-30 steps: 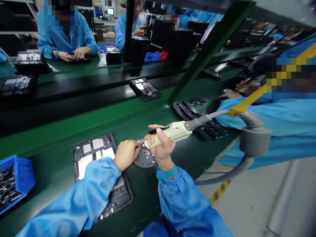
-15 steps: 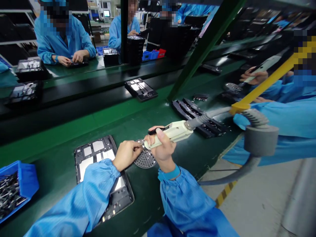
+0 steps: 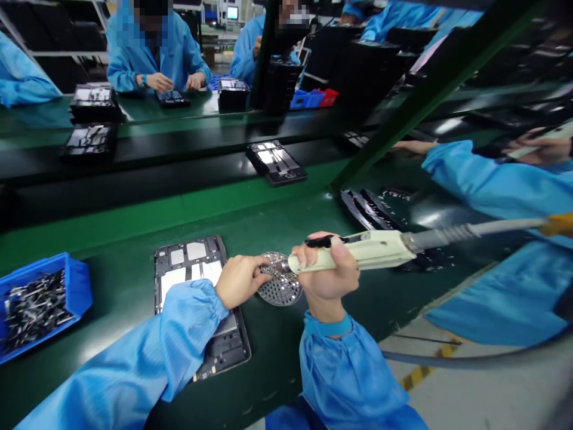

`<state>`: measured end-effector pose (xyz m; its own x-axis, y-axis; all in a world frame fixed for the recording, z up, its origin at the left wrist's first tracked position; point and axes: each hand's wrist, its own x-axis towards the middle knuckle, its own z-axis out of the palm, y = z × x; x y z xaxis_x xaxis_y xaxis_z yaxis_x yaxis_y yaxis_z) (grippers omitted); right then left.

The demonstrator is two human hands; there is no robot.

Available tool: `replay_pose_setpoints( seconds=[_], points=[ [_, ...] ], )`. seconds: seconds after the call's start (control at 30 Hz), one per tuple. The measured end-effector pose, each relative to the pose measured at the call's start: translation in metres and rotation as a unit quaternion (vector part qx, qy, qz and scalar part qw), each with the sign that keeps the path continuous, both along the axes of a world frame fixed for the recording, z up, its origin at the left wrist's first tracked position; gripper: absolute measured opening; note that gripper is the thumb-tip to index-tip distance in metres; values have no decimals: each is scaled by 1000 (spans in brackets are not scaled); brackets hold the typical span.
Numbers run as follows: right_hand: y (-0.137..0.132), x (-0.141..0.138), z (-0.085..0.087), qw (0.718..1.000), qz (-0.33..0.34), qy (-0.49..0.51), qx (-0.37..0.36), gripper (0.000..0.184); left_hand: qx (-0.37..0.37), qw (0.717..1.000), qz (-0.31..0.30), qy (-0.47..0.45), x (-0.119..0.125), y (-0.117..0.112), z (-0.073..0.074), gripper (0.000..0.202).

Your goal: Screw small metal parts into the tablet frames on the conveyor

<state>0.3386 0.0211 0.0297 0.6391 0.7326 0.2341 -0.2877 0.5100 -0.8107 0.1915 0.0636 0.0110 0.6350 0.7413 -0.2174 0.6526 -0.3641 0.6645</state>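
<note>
**Two hands meet above a round metal disc**

The round perforated metal disc (image 3: 280,289) lies on the green worktop (image 3: 277,370), below the person's two hands. The right hand (image 3: 326,269) is clenched around the cream handle of an electric screwdriver (image 3: 367,251), and the metal tip of this tool is just over the disc. The left hand (image 3: 242,282) is just beside that tip, with its fingers bent at the disc; I cannot tell if they grasp some small part. Just left of the disc lies a black tablet housing (image 3: 190,257), partly under the left sleeve (image 3: 188,316). Farther left of the disc is a blue bin (image 3: 76,292) with small dark parts. Well right of the disc, a co-worker's hand (image 3: 537,149) holds a similar tool.
</note>
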Motion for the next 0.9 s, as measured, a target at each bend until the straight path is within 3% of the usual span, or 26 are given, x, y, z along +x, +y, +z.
replay_pose_setpoints(
  seconds=[0.23, 0.37, 0.63, 0.7, 0.77, 0.83, 0.9],
  points=[
    [-2, -1, 0, 1000, 14, -16, 0, 35, 44, 998, -51, -9, 9, 4, 5, 20],
    [-2, 0, 1, 1000, 10, -8, 0, 32, 65, 995, -70, 5, 17, 3, 7, 26],
    [-4, 2, -2, 1000, 0, -15, 3, 31, 32, 997, -67, 8, 23, -2, 10, 40],
    [-3, 3, -3, 1000, -8, -21, 3, 31, 23, 998, -61, -3, 16, -2, 13, 42],
    [-2, 4, -5, 999, -19, -29, 2, 33, 15, 999, -37, -16, -1, -2, 16, 29],
    [-1, 5, -6, 999, -25, -35, -2, 33, 11, 999, 12, -45, -29, 2, 18, 11],
    [-2, 7, -6, 999, -22, -37, -5, 33, 17, 992, 86, -93, -67, 9, 17, 10]
  ],
)
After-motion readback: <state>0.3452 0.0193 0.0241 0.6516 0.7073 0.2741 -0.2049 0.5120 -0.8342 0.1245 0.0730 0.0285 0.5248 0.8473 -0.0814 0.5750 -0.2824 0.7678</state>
